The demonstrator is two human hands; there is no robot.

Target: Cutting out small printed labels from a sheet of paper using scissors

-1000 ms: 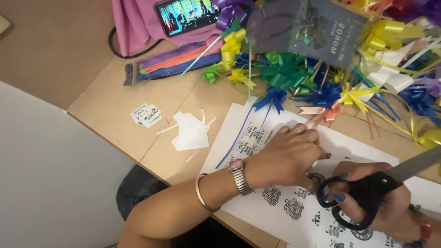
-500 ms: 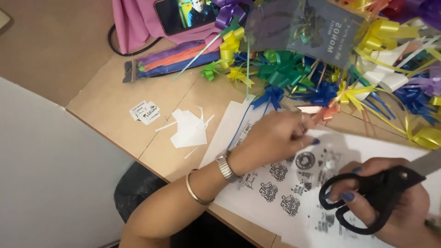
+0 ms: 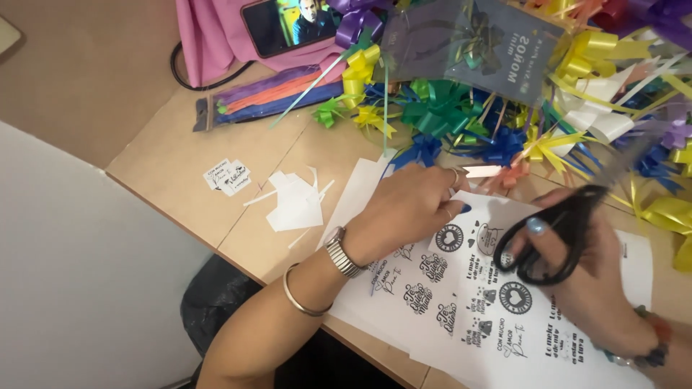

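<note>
A white printed sheet (image 3: 461,302) with round black designs lies on the wooden table (image 3: 180,173). My left hand (image 3: 407,209), with a watch and a bangle on the wrist, rests fingers-down on the sheet's upper edge and pinches the paper. My right hand (image 3: 584,281) grips black-handled scissors (image 3: 559,230), raised over the sheet's right part, the blurred blades pointing up-right toward the ribbons.
A heap of coloured ribbon bows (image 3: 519,108) covers the table's far side. White paper scraps (image 3: 295,202) and two small cut labels (image 3: 229,176) lie to the left. A packet of ribbon strips (image 3: 267,97), a pink bag (image 3: 216,36) and a phone (image 3: 288,21) are behind.
My left hand slid up the sheet to its top edge, uncovering the printed designs. My right hand lifted the scissors up and to the left over the paper.
</note>
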